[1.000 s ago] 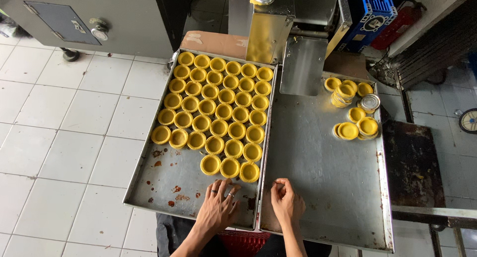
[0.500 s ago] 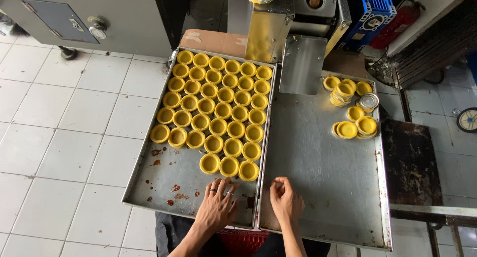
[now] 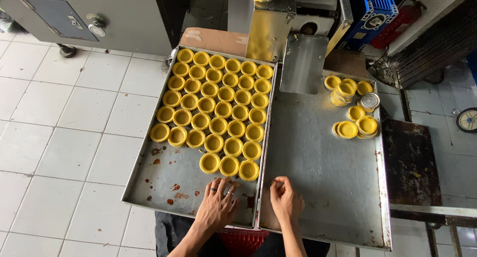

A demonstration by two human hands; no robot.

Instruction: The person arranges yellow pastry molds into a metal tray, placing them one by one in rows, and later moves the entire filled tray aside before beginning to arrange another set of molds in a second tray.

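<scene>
Left hand flat, fingers spread, empty, on the left tray near its front right corner; nearest tart shells sit just beyond the fingertips, not touching. Right hand loosely curled at the right tray's front left corner; can't tell if it holds anything. Spare shells lie by that tray's far right edge, well apart from both hands.

We see a scuffed, grease-stained rectangular metal baking tray lying flat, its far part packed with neat rows of small round yellow tart shells, all upright. Its near end is bare, and beside it on the right lies a second flat metal tray.
</scene>
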